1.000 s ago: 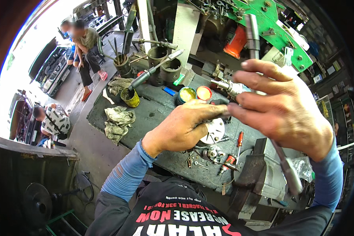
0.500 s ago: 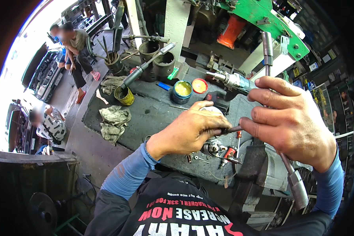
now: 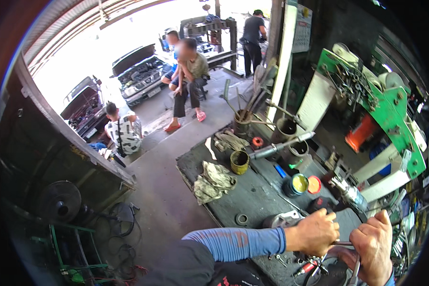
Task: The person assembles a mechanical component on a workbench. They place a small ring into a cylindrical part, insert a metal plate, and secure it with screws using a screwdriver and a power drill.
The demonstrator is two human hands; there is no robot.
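My right hand [image 3: 372, 248], at the lower right, is closed around a multi-armed socket wrench [image 3: 398, 199]. One arm of the wrench sticks out above the fist and another below. My left hand [image 3: 314, 232] is closed too, and a thin rod of the same wrench runs from it across to my right hand. Its far end is hidden inside my left fingers. Behind my left wrist, partly covered, is a silvery metal housing [image 3: 282, 219] on the dark workbench [image 3: 267, 200]. Below that wrist lie small bolts [image 3: 281, 260] and a red-handled tool [image 3: 304, 268].
On the bench are a grease tub [image 3: 296, 185], its red lid [image 3: 314, 185], a yellow tin [image 3: 240, 162], rags [image 3: 213, 182], a metal ring [image 3: 241, 219] and a cordless power tool [image 3: 348, 193]. A green press frame [image 3: 388, 117] stands right. Several people and open-hooded cars [image 3: 138, 76] are beyond.
My view has swung left toward the open front, so bench and hands sit lower and farther right. My hands have come lower with the wrench, which both still hold.
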